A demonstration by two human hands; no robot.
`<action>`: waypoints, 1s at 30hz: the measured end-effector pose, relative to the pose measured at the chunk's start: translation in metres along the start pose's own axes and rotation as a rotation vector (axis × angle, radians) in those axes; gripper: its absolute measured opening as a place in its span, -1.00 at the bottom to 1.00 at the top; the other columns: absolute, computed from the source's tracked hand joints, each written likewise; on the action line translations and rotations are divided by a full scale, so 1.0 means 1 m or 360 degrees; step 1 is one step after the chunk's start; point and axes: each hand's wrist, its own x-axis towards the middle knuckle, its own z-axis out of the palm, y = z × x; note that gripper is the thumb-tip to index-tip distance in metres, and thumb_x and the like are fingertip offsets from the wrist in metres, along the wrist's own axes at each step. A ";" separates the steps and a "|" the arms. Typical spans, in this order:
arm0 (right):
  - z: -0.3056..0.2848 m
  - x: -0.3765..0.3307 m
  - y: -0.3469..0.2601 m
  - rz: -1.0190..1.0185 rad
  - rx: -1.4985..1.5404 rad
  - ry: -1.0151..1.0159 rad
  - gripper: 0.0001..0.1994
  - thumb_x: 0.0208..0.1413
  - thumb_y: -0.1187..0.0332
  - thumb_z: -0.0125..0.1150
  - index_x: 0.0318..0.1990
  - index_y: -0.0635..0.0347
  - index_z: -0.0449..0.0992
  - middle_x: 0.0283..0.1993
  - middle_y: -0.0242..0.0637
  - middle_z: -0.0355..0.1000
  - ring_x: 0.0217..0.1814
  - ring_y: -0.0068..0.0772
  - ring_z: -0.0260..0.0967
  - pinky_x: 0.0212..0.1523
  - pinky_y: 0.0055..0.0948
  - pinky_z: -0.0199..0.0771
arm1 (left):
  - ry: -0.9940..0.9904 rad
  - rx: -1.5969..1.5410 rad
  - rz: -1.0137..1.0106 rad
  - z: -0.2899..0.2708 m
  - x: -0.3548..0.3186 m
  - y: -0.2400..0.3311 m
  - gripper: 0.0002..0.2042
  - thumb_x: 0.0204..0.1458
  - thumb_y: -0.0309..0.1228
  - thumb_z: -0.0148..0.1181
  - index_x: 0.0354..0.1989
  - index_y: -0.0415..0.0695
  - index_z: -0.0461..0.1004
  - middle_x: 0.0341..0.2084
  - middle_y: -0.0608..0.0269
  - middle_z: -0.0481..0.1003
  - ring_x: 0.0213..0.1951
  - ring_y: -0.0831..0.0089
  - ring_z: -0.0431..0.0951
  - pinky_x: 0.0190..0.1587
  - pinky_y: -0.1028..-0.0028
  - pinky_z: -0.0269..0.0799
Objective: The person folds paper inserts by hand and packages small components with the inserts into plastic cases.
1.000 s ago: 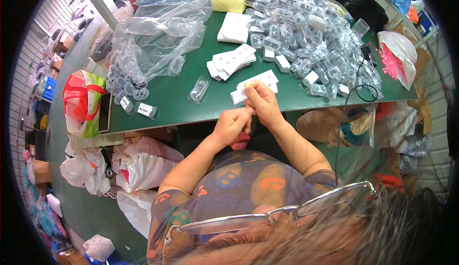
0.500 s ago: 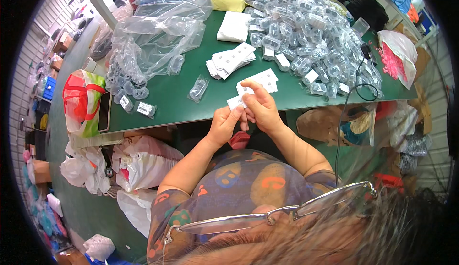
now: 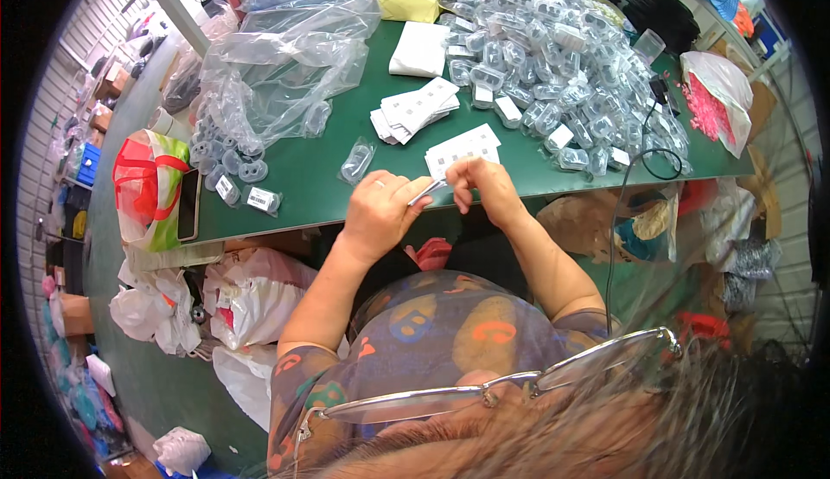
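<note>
In my left hand (image 3: 378,216) is a small folded white paper slip (image 3: 425,192), pinched between thumb and fingers and seen nearly edge-on. My right hand (image 3: 489,190) has its bent fingers closed at the slip's right end. Just beyond my hands, printed white sheets (image 3: 471,144) lie near the table edge. A messier stack of similar sheets (image 3: 417,109) sits farther back. Left of these is a clear plastic case in a bag (image 3: 357,160).
A large heap of clear plastic cases (image 3: 553,64) covers the table's right side. Loose plastic bags (image 3: 290,55) and small round clear parts (image 3: 226,155) lie left. Two labelled cases, one a packet (image 3: 263,201), are near a phone (image 3: 189,205). A black cable (image 3: 616,228) hangs over the edge.
My left hand has moved up and left, turning the paper slip nearly edge-on. The right hand has shifted slightly right and lower, its fingers now at the slip's end.
</note>
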 end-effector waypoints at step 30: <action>0.033 -0.008 -0.013 -0.0398 -0.1183 -0.0012 -0.84 0.24 0.41 0.28 -0.13 0.31 0.54 -0.33 -0.10 0.49 -0.39 -0.06 0.47 -0.34 -0.29 0.48 | 0.0151 -0.1483 -0.1147 0.019 -0.033 0.001 -0.86 0.26 -0.51 0.24 -0.10 -0.32 0.60 -0.25 0.22 0.64 -0.27 0.59 0.63 -0.21 0.54 0.64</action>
